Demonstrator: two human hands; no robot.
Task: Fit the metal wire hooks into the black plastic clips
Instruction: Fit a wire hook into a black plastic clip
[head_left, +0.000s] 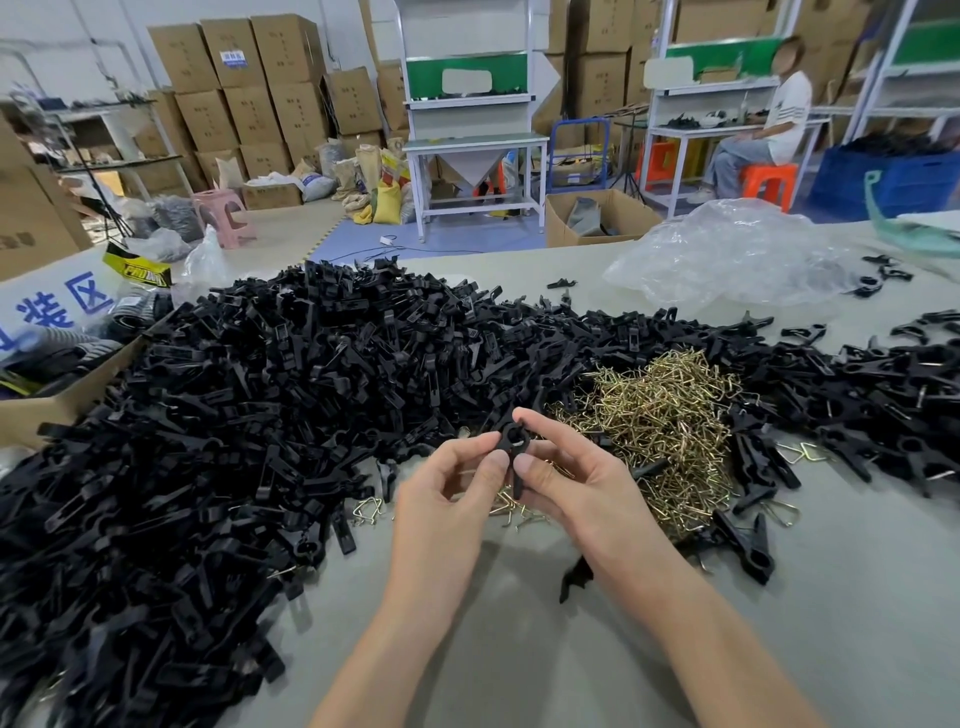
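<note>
Head view, left hand (447, 491), right hand (569, 480), each grip pinching black clip (513, 438), its stem partly hidden

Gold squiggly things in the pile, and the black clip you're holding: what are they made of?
The gold pile looks like thin bent metal wire, brassy and shiny, since it glints. The black clip looks like moulded plastic: smooth, dull, barely any shine.

Stacked cardboard boxes (249, 88) behind white workbenches (475, 140) on a grey floor (291, 228).
</note>
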